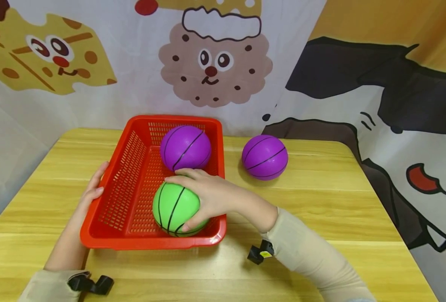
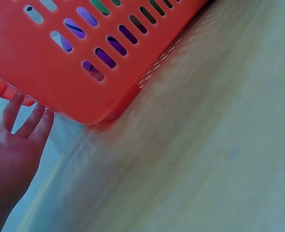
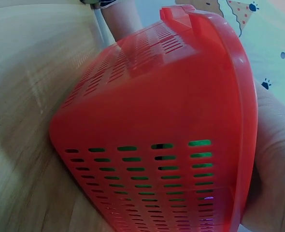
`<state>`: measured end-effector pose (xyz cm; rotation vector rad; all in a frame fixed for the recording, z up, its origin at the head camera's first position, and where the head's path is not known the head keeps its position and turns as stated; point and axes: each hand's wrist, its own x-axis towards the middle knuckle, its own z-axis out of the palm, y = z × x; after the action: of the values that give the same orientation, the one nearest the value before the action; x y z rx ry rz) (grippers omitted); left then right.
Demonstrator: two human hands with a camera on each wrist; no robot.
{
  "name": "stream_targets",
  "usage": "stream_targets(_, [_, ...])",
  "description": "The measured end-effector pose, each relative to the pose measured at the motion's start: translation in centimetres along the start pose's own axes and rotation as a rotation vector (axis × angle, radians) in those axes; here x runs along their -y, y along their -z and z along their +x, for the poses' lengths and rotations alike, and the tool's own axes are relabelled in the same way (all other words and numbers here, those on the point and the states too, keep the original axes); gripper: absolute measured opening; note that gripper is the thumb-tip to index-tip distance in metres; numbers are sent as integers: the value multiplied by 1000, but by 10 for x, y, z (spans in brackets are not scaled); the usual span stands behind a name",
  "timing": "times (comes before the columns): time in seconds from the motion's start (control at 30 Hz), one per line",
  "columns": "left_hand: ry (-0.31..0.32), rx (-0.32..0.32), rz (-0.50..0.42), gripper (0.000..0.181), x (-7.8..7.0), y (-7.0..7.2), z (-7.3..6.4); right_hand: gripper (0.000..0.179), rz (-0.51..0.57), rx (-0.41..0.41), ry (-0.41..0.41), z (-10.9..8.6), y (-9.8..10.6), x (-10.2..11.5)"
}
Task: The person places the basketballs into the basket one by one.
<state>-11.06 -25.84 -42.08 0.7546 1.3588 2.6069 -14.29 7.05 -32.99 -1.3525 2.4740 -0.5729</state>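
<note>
A red plastic basket (image 1: 128,188) with slotted walls stands on the table. Inside it, near the front right corner, sits a green ball (image 1: 175,207) with black lines, patterned like a basketball. My right hand (image 1: 211,193) grips this ball from above and the right, thumb towards me and fingers spread over its far side. Behind it in the basket lies a purple ball (image 1: 186,147) of the same pattern. At the basket's left rim is my left hand (image 1: 90,193), its fairly straight fingers (image 2: 34,123) touching the rim from outside.
Another purple ball (image 1: 265,157) rests on the wooden table (image 1: 313,197), right of the basket. A cloth (image 1: 124,100) printed with cartoon figures hangs behind the table. Black wrist mounts (image 1: 90,284) sit on both sleeves.
</note>
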Motion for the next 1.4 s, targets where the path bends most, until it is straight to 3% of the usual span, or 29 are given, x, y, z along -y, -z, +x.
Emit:
stream_targets(0.6, [18,-17,43,60,-1,1,-1,102,41,-46,-11,0,-1,-1])
stream_targets(0.83, [6,7,5,61,0,3,0,102,32,-59,-10,0,-2,-1])
stream_targets(1.4, [8,-29,40,62,1,0,-2,102,34,-88,-8,-3,-2,-2])
